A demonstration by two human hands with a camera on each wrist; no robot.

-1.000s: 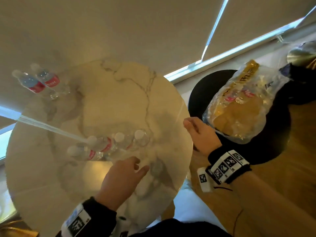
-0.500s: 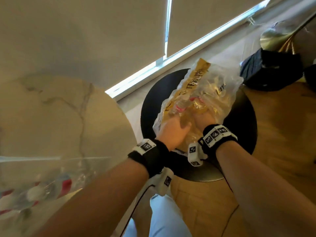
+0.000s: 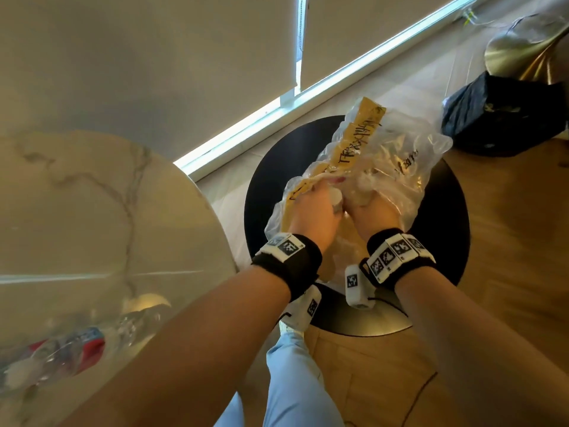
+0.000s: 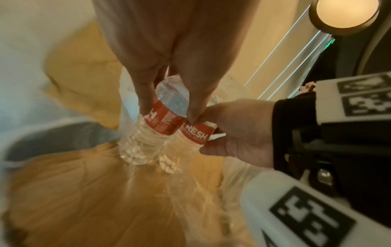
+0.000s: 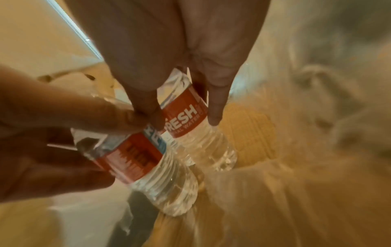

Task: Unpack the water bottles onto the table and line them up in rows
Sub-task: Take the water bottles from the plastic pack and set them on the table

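On the black stool (image 3: 271,167), inside the plastic bag (image 3: 397,155), my left hand (image 3: 311,211) and my right hand (image 3: 374,215) each grip one bottle, left bottle (image 4: 156,123) and right bottle (image 5: 190,117), standing upright side by side; the marble table (image 3: 92,211) is to my left.

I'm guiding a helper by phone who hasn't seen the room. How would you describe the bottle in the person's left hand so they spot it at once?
Start at the round black stool beside the marble table; on it lies a clear and yellow plastic bag. Both hands are inside it, each gripping a red-labelled water bottle. The left hand holds the left bottle, nearer the table; the right hand holds its neighbour.
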